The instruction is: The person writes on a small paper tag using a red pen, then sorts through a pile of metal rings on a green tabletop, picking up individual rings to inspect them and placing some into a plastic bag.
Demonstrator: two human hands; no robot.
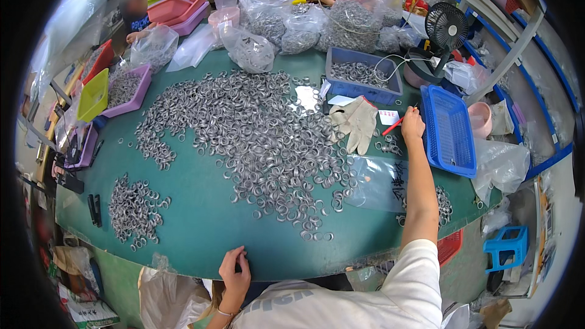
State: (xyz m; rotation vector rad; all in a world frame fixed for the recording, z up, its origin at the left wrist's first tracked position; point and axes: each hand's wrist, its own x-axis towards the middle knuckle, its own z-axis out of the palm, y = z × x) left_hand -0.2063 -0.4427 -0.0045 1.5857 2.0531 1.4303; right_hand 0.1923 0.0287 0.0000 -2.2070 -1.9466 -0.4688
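One red pen, R of one big ring pile

R hand grips the pen, fingers closed round one end; the free end points L, toward the pile. Can't tell if the tip touches anything. L hand is below the pile, at the front edge of the table: fingers loosely curled, partly spread, nothing seen in them.

For good pen control, prob. best to grip nearer the tip, keep the wrist steady & lift, not drag, over the small ring cluster just R of the pile; loose rings would likely scatter. L hand could steady light stuff, e.g. the clear bag, prob. slippery.

Edges/room: R side looks tight. White glove lies btw pile & pen; blue basket is farther R, close by R hand; R forearm partly hides another small pile, lower R of the big one. Gray-blue tray, above-R, limits reach that way. Roomier, IMO: the green strip below-L of the pile.
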